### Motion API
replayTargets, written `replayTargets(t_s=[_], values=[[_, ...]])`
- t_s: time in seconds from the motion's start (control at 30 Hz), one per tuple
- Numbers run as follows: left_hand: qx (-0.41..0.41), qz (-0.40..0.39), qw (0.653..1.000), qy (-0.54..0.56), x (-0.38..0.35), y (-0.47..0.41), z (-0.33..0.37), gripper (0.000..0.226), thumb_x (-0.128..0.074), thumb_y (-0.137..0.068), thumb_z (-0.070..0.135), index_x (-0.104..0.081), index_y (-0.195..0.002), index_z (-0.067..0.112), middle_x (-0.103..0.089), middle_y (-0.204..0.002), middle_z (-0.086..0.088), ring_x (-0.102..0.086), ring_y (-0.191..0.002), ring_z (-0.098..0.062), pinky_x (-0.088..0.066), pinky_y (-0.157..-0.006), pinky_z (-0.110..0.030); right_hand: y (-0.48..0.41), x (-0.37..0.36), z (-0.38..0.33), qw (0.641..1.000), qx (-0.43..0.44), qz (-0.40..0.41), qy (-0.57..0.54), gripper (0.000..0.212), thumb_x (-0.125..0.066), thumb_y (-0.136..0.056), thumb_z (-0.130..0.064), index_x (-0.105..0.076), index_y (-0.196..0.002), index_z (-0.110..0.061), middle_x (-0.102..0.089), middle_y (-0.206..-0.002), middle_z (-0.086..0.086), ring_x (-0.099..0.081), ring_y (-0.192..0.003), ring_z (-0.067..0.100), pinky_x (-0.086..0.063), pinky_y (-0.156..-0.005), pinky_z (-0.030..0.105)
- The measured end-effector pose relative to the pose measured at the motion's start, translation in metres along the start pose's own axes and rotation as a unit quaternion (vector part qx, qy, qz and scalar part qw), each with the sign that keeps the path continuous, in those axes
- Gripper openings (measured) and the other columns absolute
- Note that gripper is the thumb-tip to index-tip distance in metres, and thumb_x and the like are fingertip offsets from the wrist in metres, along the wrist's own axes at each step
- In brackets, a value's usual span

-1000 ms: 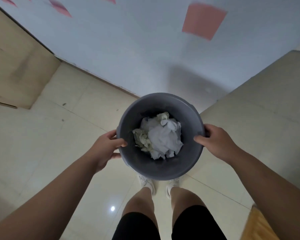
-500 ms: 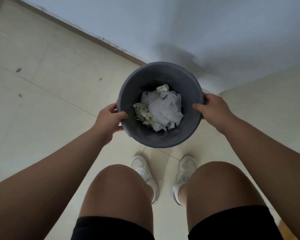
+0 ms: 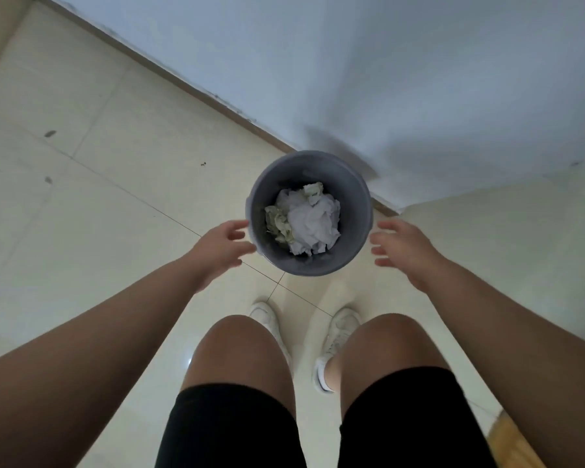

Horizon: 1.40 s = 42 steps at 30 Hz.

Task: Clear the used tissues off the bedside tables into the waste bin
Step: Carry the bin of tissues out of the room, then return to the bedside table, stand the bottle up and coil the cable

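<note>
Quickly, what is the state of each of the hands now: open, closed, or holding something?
Left hand: open, holding nothing, beside the waste bin.
Right hand: open, holding nothing, on the bin's other side, clear of it.

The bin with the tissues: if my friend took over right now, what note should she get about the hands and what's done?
Left hand: open, empty, just beside the waste bin, not gripping it.
Right hand: open, empty, beside the bin's other side, apart from it.
The waste bin stands on the tiled floor near the wall, in front of the person's shoes.
Done: crumpled used tissues lie inside the bin.
Left: the bedside tables are out of view, so whether more tissues wait there can't be told. Probably worth a look before calling it finished.
</note>
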<state>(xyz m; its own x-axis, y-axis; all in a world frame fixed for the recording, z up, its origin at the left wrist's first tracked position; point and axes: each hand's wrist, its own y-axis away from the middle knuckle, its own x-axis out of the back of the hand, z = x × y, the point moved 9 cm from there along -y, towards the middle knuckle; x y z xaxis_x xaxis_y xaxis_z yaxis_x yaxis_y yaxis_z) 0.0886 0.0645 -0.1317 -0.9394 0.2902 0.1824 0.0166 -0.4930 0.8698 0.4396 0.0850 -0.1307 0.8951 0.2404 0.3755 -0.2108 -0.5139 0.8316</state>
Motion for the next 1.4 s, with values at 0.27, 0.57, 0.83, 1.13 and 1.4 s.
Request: replayTargets(t_s=[0.27,0.57,0.83,1.13,1.4], values=[[-0.026,0.029,0.999,0.018,0.068,0.274,0.02,0.027,-0.064,-0.1,0.017,-0.071,-0.122,0.031,-0.076,-0.114,0.007,-0.074,-0.104,-0.013,-0.06,-0.081,-0.03,0.238,0.033,-0.106,0.99,0.052,-0.077,0.109,0.008,-0.065,-0.094,-0.021,-0.071,-0.099,-0.023,-0.077,-0.1,0.011,-0.074,-0.077,0.021,-0.061,-0.062,0.032],[0.021,0.181,0.97,0.163,0.167,0.485,-0.063,0.023,-0.062,-0.1,0.007,-0.075,-0.111,0.022,-0.08,-0.105,-0.006,-0.076,-0.098,-0.026,-0.056,-0.074,-0.034,0.413,-0.01,-0.217,0.929,0.161,-0.125,0.309,0.015,-0.062,-0.099,-0.015,-0.066,-0.113,-0.017,-0.072,-0.098,0.009,-0.068,-0.075,0.019,-0.053,-0.06,0.029],[0.049,0.308,0.895,0.318,0.211,0.581,-0.177,0.022,-0.061,-0.102,0.012,-0.075,-0.109,0.027,-0.08,-0.102,0.001,-0.075,-0.095,-0.021,-0.056,-0.073,-0.034,0.473,-0.131,-0.254,0.856,0.214,-0.187,0.432,0.016,-0.059,-0.097,-0.018,-0.069,-0.105,-0.029,-0.075,-0.078,0.009,-0.066,-0.061,0.02,-0.053,-0.056,0.031],[0.138,0.445,0.678,0.569,0.085,0.666,-0.287,0.021,-0.056,-0.108,0.025,-0.077,-0.11,0.027,-0.08,-0.104,-0.001,-0.076,-0.097,-0.024,-0.06,-0.075,-0.035,0.52,-0.293,-0.259,0.663,0.3,-0.306,0.614,0.017,-0.061,-0.089,-0.013,-0.071,-0.1,-0.022,-0.074,-0.092,0.007,-0.066,-0.068,0.017,-0.05,-0.05,0.025],[0.24,0.511,0.391,0.727,-0.137,0.709,-0.271,0.033,-0.053,-0.109,0.043,-0.078,-0.108,0.021,-0.081,-0.101,-0.007,-0.077,-0.096,-0.029,-0.06,-0.076,-0.04,0.546,-0.37,-0.203,0.447,0.317,-0.359,0.755,0.016,-0.059,-0.092,-0.004,-0.07,-0.1,-0.012,-0.072,-0.086,0.011,-0.06,-0.062,0.023,-0.042,-0.05,0.029]])
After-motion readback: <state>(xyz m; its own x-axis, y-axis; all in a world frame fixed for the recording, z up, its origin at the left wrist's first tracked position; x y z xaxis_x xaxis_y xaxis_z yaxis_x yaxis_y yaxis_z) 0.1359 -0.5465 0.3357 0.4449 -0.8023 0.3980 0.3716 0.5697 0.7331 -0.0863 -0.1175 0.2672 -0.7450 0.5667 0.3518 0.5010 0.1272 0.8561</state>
